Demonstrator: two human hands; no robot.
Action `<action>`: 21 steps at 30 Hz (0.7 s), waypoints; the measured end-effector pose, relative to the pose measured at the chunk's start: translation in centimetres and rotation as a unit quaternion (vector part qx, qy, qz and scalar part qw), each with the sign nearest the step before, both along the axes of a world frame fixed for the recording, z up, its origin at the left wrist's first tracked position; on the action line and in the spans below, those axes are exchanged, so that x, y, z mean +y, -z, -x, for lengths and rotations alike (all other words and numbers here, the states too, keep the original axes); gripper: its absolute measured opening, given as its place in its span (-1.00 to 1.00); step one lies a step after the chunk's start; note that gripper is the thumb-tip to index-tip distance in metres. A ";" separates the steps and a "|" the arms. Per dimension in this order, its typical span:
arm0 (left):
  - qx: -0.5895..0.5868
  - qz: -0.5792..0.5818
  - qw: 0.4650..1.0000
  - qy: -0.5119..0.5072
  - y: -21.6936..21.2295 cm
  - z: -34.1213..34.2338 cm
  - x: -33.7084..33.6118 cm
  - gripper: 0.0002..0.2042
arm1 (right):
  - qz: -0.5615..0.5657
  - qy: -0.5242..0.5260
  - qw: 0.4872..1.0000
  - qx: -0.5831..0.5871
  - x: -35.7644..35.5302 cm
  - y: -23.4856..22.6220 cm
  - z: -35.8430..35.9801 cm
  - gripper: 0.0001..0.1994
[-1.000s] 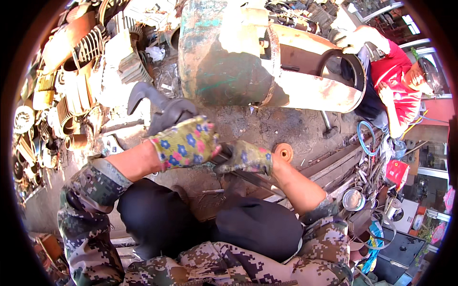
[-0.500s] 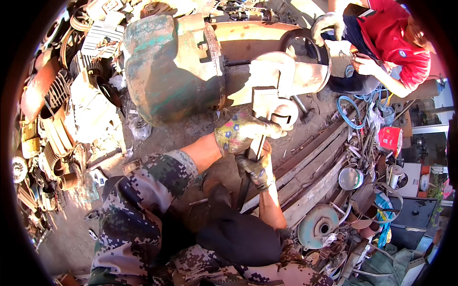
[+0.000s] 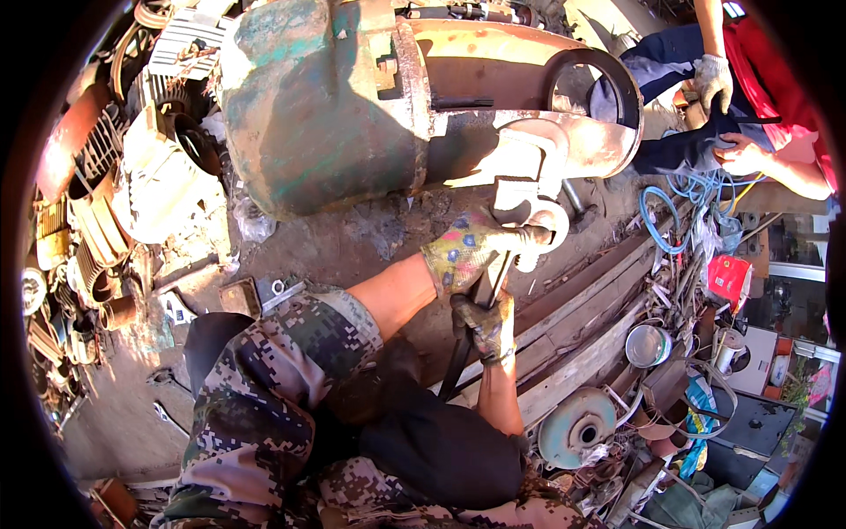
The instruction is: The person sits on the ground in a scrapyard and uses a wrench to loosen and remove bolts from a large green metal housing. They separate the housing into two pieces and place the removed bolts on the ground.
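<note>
A big rusty green and orange motor housing (image 3: 352,97) lies on the dirt ahead of me. A large pipe wrench (image 3: 533,207) has its pale jaws against the housing's lower right flange. My left hand (image 3: 471,247), in a flowered glove, grips the wrench just below the jaws. My right hand (image 3: 489,322), in a dark patterned glove, is closed around the wrench's dark handle lower down. Both forearms come up from my camouflage sleeves.
Piles of scrap motor casings (image 3: 132,176) fill the left side. Metal bars (image 3: 582,326), a round disc (image 3: 577,428), a tin can (image 3: 648,344) and cables lie at the right. Another person in red (image 3: 775,97) with a gloved hand crouches at the top right.
My view has swung closer to the motor housing. Both hands moved from the ground near a small orange disc up onto the wrench at the flange.
</note>
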State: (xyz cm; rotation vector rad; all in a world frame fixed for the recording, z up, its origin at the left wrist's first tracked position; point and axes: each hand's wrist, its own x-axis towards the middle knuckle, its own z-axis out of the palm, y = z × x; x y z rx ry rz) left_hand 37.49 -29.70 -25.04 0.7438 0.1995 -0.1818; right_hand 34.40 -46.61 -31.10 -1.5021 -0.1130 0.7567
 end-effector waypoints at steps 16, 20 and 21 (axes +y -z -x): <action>0.071 -0.016 0.997 -0.031 0.3 -0.4 -0.9 -0.82 | 0.015 -0.011 0.999 0.042 -0.2 -0.9 0.3 -0.89; 0.030 0.112 0.993 0.001 1.5 0.3 0.0 -0.84 | -0.021 -0.017 0.996 0.079 -0.1 -1.1 0.3 -0.89; 0.051 0.063 0.997 -0.004 1.7 0.1 -0.2 -0.84 | 0.004 -0.018 0.997 0.074 -0.1 -1.1 0.2 -0.87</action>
